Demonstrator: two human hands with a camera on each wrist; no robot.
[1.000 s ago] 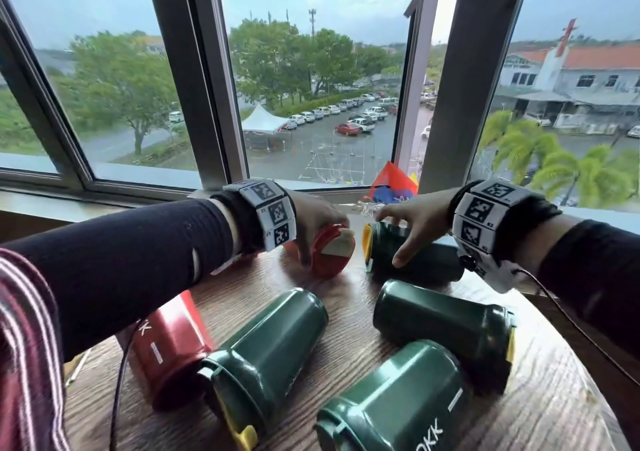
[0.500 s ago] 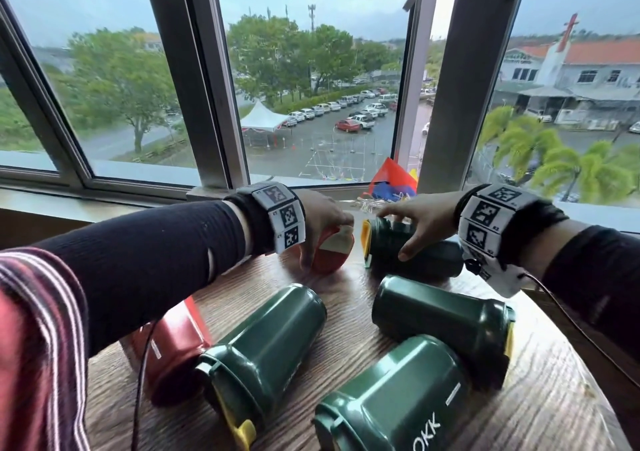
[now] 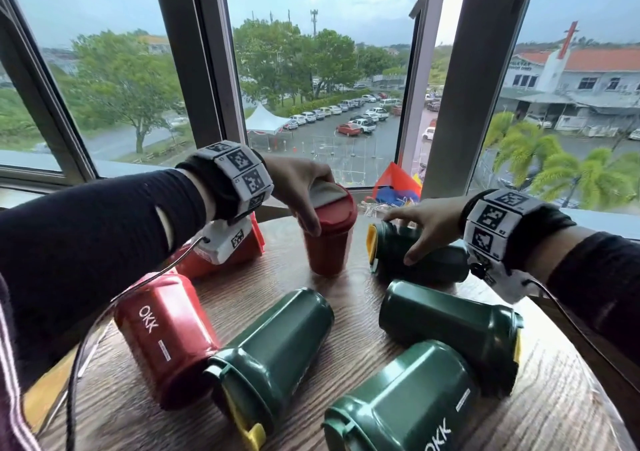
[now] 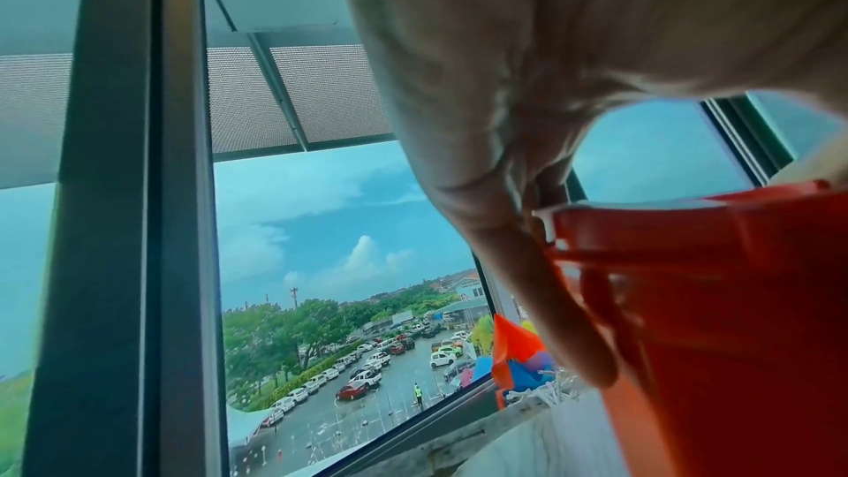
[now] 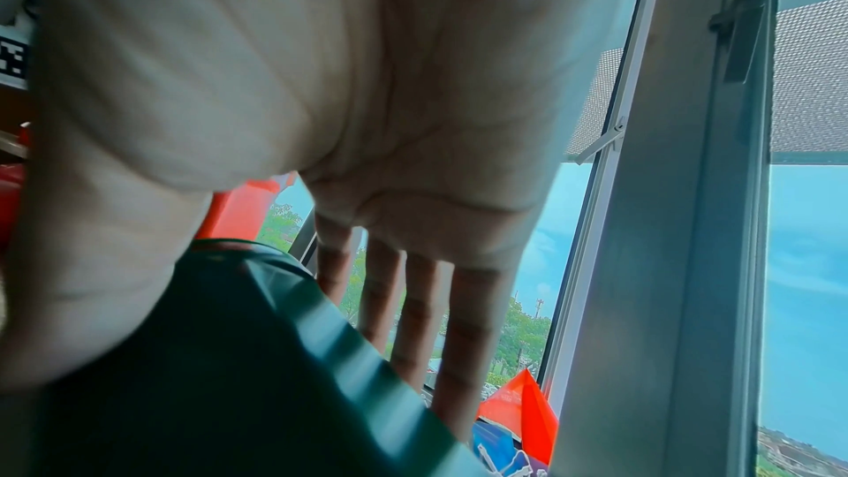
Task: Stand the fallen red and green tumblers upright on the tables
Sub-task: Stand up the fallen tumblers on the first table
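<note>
Left hand (image 3: 298,187) gripping upright red tumbler (image 3: 329,239) by its lid, right hand (image 3: 427,220) spread wide on fallen green tumbler (image 3: 415,256), wooden counter (image 3: 363,312)

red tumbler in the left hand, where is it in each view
Head: red tumbler stands centre, by the window, left hand gripping its lid.
Left wrist: lower right, a finger down its side.
Right wrist: a red sliver at the far left edge, probably it.
Shared landmark: the orange flag on the sill.

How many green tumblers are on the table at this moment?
4, all lying down: one under the right hand at the far side, one at right, one at centre, one nearest the camera. None seems hidden.
</note>
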